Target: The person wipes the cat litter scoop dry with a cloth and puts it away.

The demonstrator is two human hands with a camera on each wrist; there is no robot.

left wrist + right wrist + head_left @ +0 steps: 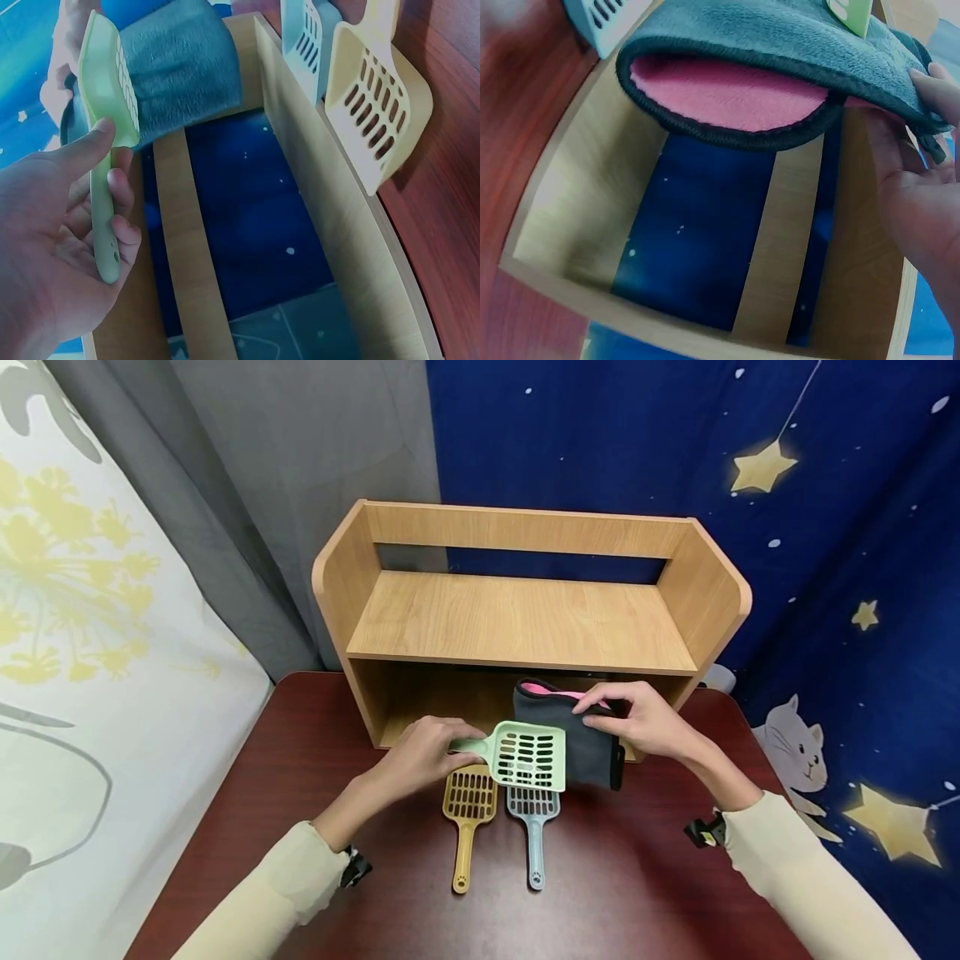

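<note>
My left hand (431, 750) grips the handle of a light green slotted litter scoop (528, 756), its blade pointing right. The thumb lies along the handle in the left wrist view. With fingers and thumb, my right hand (643, 720) pinches the edge of a folded dark grey cloth (592, 747) with black trim and a pink inner side (735, 97). The green scoop's blade partly overlaps the cloth in the head view; whether they touch, I cannot tell. Below lie a yellow scoop (470, 797) and a light blue scoop (535, 835), handles toward me. The green blade hides part of the blue one.
A wooden two-level shelf (525, 618) stands at the back of the dark red table (360, 877). Its lower compartment opens toward me, just behind both hands. Behind the shelf hang grey curtains (300, 460) and blue star-printed curtains (600, 435).
</note>
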